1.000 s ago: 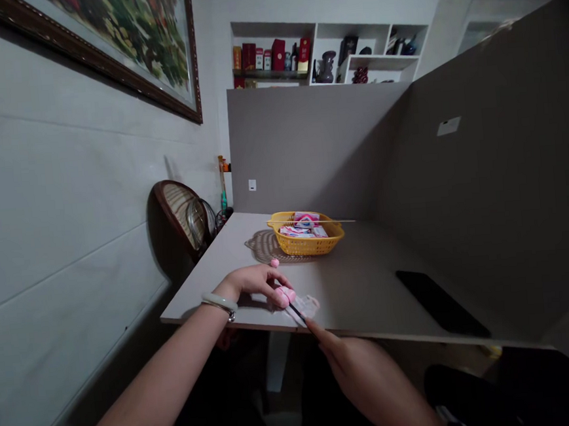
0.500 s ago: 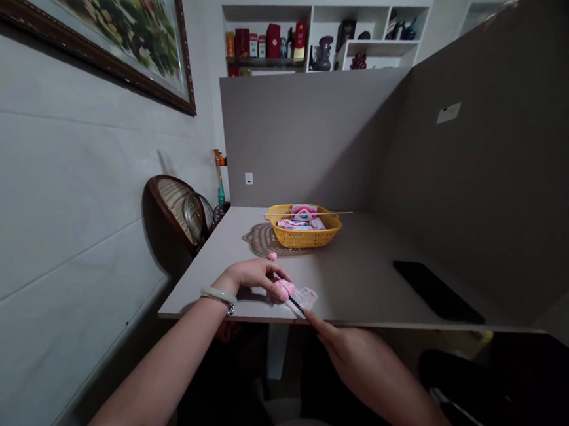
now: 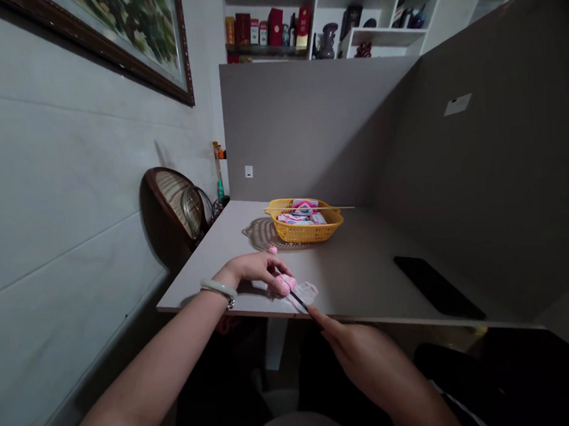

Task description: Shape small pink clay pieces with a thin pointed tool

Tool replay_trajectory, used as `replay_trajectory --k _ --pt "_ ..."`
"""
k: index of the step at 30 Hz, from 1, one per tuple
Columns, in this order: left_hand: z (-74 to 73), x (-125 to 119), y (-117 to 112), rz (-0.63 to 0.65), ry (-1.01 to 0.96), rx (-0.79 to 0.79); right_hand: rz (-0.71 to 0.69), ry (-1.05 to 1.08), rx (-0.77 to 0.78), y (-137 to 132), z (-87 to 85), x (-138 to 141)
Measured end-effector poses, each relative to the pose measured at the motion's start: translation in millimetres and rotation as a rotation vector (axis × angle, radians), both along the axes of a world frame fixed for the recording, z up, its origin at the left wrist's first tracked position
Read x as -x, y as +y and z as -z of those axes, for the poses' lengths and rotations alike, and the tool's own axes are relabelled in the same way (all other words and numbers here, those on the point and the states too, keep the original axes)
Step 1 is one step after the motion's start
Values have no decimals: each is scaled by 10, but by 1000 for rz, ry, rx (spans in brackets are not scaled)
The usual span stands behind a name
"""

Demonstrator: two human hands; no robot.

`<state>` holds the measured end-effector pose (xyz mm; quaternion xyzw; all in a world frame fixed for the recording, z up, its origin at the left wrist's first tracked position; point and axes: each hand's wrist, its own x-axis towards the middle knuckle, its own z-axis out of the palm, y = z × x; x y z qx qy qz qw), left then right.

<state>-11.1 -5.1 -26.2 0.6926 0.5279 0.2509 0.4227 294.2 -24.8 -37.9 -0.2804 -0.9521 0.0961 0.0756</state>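
My left hand [image 3: 255, 269] has its fingers closed on a pink clay-like lump [image 3: 284, 285] near the table's front edge. In my right hand [image 3: 356, 344] is a thin dark tool [image 3: 299, 299], its far end touching the lump and a dark line showing on the pink surface there. Whether the tool is a blade or a stick cannot be made out. Under and beside the lump lies a crumpled, see-through plastic wrapper [image 3: 309, 294] with pinkish edges. A small pink ball [image 3: 272, 250] sits on the table just beyond my left hand.
A yellow plastic basket [image 3: 308, 233] holding pink-and-white packets [image 3: 305, 207] stands further back, with a thin stick [image 3: 333, 207] across its rim. At the right of the grey table [image 3: 358, 266] lies a flat black object [image 3: 438, 286]. Grey panels [image 3: 317, 125] rise behind and to the right.
The camera view has shifted slightly. Both hands keep their hold on the lump and the tool, with the tool's tip still at the lump.
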Motion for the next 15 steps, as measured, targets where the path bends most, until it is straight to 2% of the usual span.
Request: replay_trajectory --k 5,7,11,13,15 --pt "13 31 24 2 -1 -12 8 -27 -71 56 -36 404" --pt "15 44 28 -1 12 -17 8 -9 -58 66 -13 464" --pt "18 28 13 -2 30 -9 -4 32 -32 27 22 213" --pt "19 6 1 -8 27 -12 -4 36 -31 0 -2 70" --pt "21 -10 -4 -10 18 -17 4 9 -46 -16 -45 46"
